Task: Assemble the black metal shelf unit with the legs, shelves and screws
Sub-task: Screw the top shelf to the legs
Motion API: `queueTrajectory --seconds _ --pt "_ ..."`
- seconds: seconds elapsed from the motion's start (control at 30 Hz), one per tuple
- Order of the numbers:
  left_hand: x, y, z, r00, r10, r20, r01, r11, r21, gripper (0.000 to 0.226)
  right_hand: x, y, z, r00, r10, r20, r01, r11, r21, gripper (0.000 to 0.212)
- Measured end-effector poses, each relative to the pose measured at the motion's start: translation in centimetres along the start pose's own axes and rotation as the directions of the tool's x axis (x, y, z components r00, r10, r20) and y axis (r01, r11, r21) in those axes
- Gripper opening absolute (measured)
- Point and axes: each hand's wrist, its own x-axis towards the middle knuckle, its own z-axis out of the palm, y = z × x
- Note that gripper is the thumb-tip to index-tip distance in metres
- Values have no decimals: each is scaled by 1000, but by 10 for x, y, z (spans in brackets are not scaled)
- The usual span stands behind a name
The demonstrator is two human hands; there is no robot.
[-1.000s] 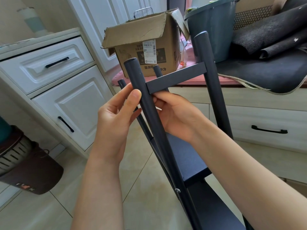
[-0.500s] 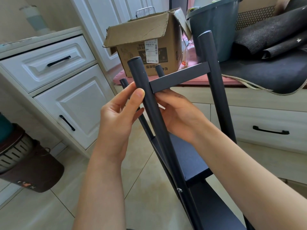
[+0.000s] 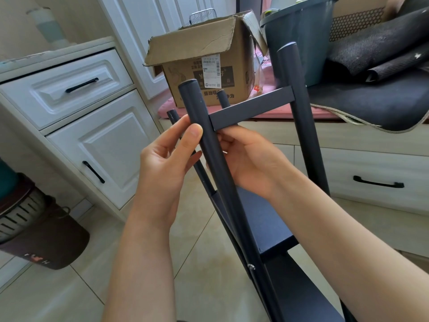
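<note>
**Fixing the top shelf to the near leg**

The left hand [image 3: 166, 163] rests its thumb on the outer side of the near round black metal leg [image 3: 213, 163], its other fingers loosely curled behind; whether they pinch a screw there cannot be told. The right hand [image 3: 249, 159] reaches in from the other side, fingers curled against the leg just under the flat black shelf edge [image 3: 251, 109], holding the joint. The black metal shelf unit leans away from the person over the tiled floor [image 3: 199, 263], with a lower black shelf panel [image 3: 267, 226] below the right wrist and a silver screw head [image 3: 251, 266] already seated further down the leg. Beyond the hands stands a second black leg [image 3: 299, 112], then an open brown cardboard box [image 3: 204, 66].

This looks like the screw step at the upper joint. Next, the hole in the leg must line up with the shelf's thread before a screw goes in; the right hand should keep the shelf steady.
</note>
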Motion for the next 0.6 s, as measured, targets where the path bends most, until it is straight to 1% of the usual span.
queueTrajectory --seconds 0.1,0.33,0.6 --pt "0 1 0 1000 0 4 0 1000 -1 49 -1 0 -1 1000 9 -8 -9 1000 -1 14" --pt "-1 2 2 1000 1 1 -1 1000 -7 46 -3 7 0 998 -61 25 61 998 13 18" --pt "-1 2 1 1000 11 11 -10 1000 -15 47 -1 8 -1 1000 -10 0 10 1000 5 23"
